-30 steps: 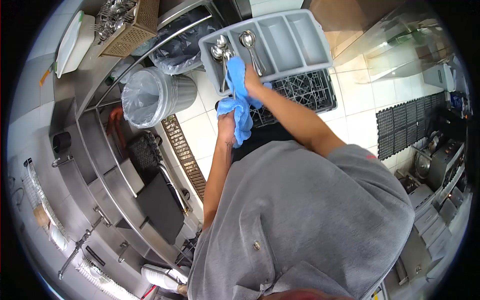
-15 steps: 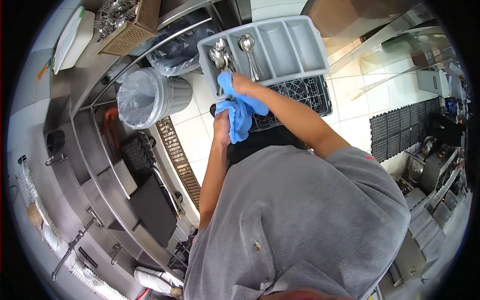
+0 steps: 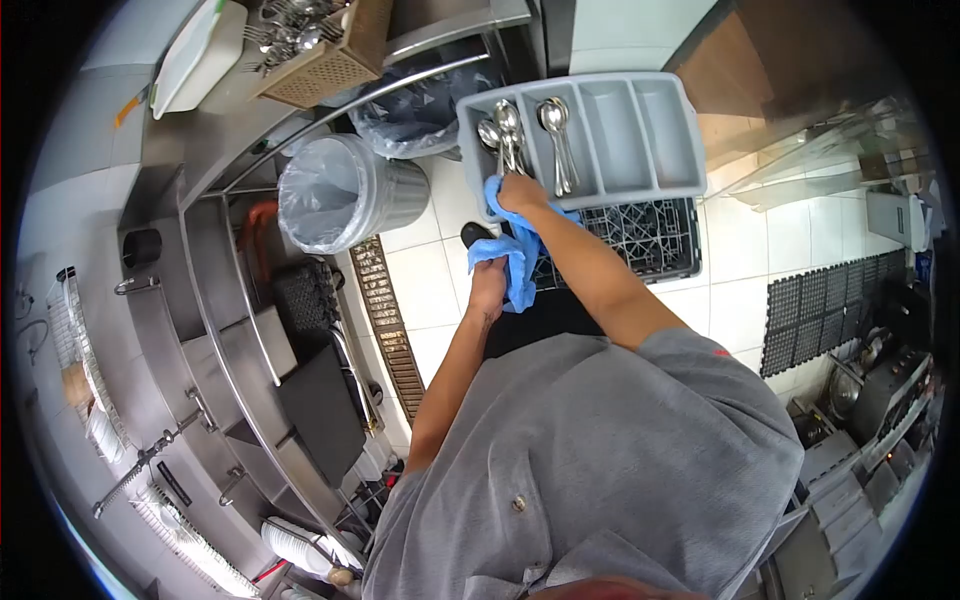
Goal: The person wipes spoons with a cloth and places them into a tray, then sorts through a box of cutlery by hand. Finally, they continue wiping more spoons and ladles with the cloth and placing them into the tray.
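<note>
A blue cloth (image 3: 519, 262) hangs between my two hands. My left hand (image 3: 488, 284) is closed around its lower part, in front of my body. My right hand (image 3: 522, 194) is closed on the upper part, at the near end of the leftmost compartment of a grey cutlery tray (image 3: 633, 196). Spoons (image 3: 508, 122) in that compartment have their bowls pointing away from me, and their handles run down to my right hand. Whether its fingers also grip a handle is hidden. More spoons (image 3: 556, 125) lie in the adjoining compartment.
Under the tray is a black dish rack (image 3: 640, 243). Left of it stands a lined bin (image 3: 340, 190), with another bagged bin (image 3: 425, 120) behind. A tan basket of cutlery (image 3: 325, 65) and a white container (image 3: 200, 60) sit on the steel counter at upper left.
The view has shifted, so the tray appears lower and further right. My right hand has moved over the leftmost compartment's near end, and the spoons there lie differently. Both hands keep the cloth.
</note>
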Demonstrator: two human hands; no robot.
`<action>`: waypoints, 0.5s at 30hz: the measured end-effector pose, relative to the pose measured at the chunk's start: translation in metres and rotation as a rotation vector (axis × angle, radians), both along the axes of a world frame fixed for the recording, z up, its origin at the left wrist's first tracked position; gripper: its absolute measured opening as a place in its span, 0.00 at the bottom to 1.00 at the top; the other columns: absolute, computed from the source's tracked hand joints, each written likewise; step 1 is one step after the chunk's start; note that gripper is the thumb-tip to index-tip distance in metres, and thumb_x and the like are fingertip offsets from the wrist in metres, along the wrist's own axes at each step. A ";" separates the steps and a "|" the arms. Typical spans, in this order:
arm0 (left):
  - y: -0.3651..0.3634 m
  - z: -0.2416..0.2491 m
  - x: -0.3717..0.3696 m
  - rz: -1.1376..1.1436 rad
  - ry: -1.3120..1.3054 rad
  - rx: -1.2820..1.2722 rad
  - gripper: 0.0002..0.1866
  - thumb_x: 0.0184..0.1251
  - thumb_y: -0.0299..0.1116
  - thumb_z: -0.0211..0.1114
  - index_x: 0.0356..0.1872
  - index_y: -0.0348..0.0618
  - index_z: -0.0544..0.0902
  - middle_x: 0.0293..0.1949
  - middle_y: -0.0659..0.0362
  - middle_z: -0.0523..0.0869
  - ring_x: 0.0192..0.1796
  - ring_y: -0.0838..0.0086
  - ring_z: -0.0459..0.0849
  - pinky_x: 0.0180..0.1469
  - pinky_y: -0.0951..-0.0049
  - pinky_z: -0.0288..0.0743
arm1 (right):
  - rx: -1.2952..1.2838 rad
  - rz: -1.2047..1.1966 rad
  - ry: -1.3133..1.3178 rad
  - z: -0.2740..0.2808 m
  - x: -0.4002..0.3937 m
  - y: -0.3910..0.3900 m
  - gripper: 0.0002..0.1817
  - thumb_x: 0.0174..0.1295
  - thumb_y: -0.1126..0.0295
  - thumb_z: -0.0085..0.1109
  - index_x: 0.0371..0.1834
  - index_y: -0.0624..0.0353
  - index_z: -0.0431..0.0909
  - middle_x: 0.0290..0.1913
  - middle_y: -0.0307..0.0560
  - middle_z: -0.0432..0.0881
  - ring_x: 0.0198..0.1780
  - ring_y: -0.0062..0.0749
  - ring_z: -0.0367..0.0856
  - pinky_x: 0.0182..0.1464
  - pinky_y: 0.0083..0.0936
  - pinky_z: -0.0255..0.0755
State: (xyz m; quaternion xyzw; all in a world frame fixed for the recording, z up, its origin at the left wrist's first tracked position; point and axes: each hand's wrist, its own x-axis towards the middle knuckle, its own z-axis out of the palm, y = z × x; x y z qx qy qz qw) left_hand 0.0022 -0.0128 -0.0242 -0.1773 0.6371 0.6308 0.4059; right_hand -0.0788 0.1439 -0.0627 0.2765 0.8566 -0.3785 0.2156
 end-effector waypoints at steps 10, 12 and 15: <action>-0.015 -0.005 -0.042 -0.178 -0.081 0.024 0.12 0.66 0.30 0.51 0.47 0.38 0.76 0.43 0.55 0.80 0.46 0.70 0.79 0.50 0.70 0.71 | 0.014 -0.153 -0.132 -0.035 -0.017 -0.016 0.19 0.53 0.63 0.47 0.43 0.61 0.80 0.48 0.58 0.79 0.51 0.49 0.78 0.54 0.40 0.70; -0.022 0.007 -0.050 -0.382 -0.133 -0.021 0.16 0.66 0.32 0.51 0.52 0.36 0.73 0.47 0.54 0.78 0.49 0.70 0.76 0.53 0.72 0.69 | 0.038 -0.070 -0.148 -0.011 -0.006 -0.015 0.20 0.52 0.59 0.49 0.39 0.63 0.81 0.46 0.60 0.79 0.49 0.49 0.78 0.52 0.38 0.71; -0.023 0.027 -0.069 -0.541 -0.203 0.128 0.18 0.66 0.34 0.52 0.54 0.35 0.72 0.50 0.53 0.77 0.52 0.70 0.75 0.55 0.73 0.67 | -0.036 0.209 -0.064 0.008 0.021 0.002 0.23 0.51 0.54 0.49 0.37 0.63 0.81 0.43 0.63 0.79 0.47 0.52 0.78 0.49 0.38 0.71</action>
